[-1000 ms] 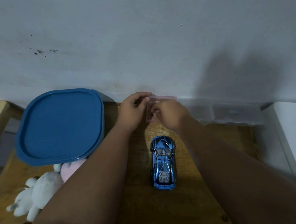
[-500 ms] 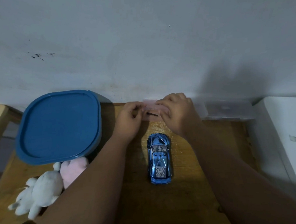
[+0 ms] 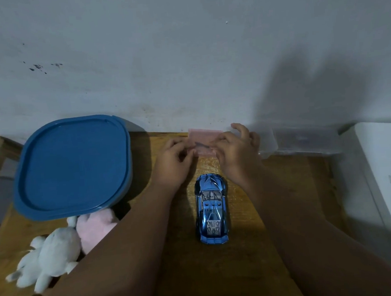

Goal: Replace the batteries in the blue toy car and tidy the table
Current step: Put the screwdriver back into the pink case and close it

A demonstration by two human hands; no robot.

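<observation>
Both forearms reach forward; left hand (image 3: pixel 172 158) and right hand (image 3: pixel 236 149) pinch a small pink bag (image 3: pixel 204 142) by the wall. Dark item inside, unclear. Blue toy car (image 3: pixel 211 208) sits on table (image 3: pixel 244 271) just behind the hands.

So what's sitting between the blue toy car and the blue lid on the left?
In the head view, only the person's left forearm crosses above the bare wooden table between the blue toy car and the blue lid.

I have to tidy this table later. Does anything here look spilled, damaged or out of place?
Nothing looks spilled or broken. The white plush toy and pink plush toy lie toppled beside the blue lidded container, loose on the table.
</observation>
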